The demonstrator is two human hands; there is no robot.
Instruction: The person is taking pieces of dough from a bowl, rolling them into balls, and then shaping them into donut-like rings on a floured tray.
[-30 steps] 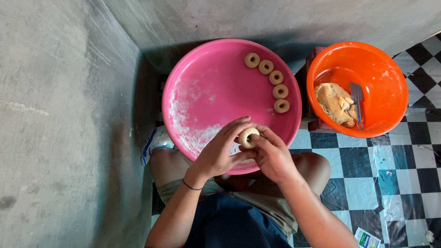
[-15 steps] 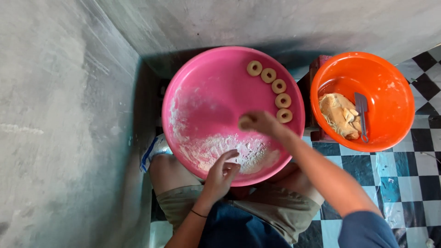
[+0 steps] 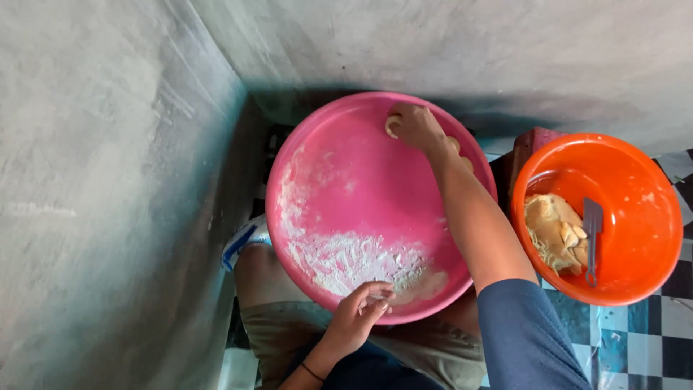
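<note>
Your right hand [image 3: 417,126] gripped dough ring [image 3: 393,126] at pink basin's [image 3: 303,152] far rim, placing step. Left hand [image 3: 361,312], loosely curled, touched flour [image 3: 346,258] at near rim. Next move called for gentle release beside other rings.

An orange basin [image 3: 635,180] stands on the floor to the right, near the wall. Inside it lies a pale lump of dough [image 3: 554,231], rough and torn on top, resting against the left side. Just beside the lump, a grey scraper [image 3: 592,238] lies with its blade up and its handle pointing down. The floor [image 3: 650,332] under the basin is tiled in black, white and blue-green squares. A grey plastered wall [image 3: 108,180] fills the left and top of the view, meeting in a shadowed corner.
</note>
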